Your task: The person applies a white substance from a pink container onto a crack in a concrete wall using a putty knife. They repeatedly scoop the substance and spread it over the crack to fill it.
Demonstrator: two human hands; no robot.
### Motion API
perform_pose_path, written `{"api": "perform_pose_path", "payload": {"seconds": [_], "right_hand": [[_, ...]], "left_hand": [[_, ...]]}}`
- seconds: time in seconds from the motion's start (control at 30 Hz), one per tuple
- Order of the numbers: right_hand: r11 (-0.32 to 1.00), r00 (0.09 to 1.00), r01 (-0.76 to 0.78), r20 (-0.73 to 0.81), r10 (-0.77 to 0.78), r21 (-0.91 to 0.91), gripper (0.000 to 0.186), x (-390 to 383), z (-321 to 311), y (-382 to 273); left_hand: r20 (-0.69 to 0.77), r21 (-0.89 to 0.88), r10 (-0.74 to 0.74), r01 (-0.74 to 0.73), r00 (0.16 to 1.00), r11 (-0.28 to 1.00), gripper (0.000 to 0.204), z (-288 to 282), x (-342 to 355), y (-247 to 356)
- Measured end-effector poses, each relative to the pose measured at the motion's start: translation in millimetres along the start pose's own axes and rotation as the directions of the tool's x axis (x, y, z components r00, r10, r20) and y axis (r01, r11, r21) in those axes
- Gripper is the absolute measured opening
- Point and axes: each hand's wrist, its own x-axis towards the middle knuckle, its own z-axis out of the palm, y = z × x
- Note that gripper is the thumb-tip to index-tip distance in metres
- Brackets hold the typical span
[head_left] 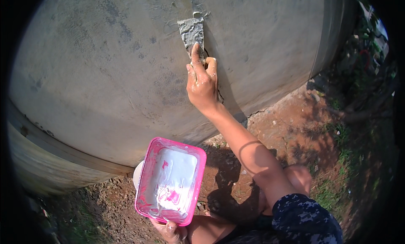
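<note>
My right hand point(203, 81) is closed round a putty knife point(192, 32), its index finger stretched along the blade. Grey-white paste coats the blade, which lies against the grey wall point(126, 58). Just beyond the blade's edge sits a small dab of paste on a vertical strip. A dark crack point(221, 94) runs down the wall, partly behind my hand. Low in the view, my left hand point(169, 230) grips the near edge of a pink plastic tub point(199, 176). White paste is smeared over the tub's inside, with pink showing through in places. Paste also spots my right fingers.
A round white object point(137, 175) shows partly behind the tub. Reddish soil point(287, 122) with small stones meets the wall's foot. Grass point(333, 193) and shaded plants stand at the right. A ledge point(63, 147) curves along the wall's lower left. My bent legs are below.
</note>
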Motion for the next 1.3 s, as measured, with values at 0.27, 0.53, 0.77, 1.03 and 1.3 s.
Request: {"api": "perform_pose_path", "payload": {"seconds": [0.27,0.53,0.77,1.03,1.3], "right_hand": [[0.999,0.995,0.033,-0.1,-0.029,0.035,0.06,-25.5,-9.6,-5.6],[0.987,0.989,-0.105,-0.088,0.117,0.123,0.057,24.1,11.3,-34.7],[0.921,0.968,-0.252,0.091,0.236,0.296,0.058,-16.7,31.5,-90.1],[0.986,0.962,-0.113,-0.235,0.139,0.12,0.055,14.2,-8.3,-51.7],[0.969,0.975,-0.212,-0.044,0.219,0.125,0.055,15.2,-16.9,-53.1]], "left_hand": [[-0.154,-0.085,-0.216,0.205,0.964,0.975,0.097,-16.3,1.6,7.9],[-0.075,-0.058,-0.132,0.128,0.988,0.99,0.094,-24.3,-5.0,1.1],[-0.224,-0.121,-0.122,0.097,0.967,0.988,0.084,-47.5,-18.9,0.1],[-0.238,-0.167,-0.112,0.073,0.965,0.983,0.083,-68.8,-30.1,6.3],[-0.253,-0.195,-0.118,0.069,0.96,0.978,0.082,-67.0,-34.0,3.8]]}}
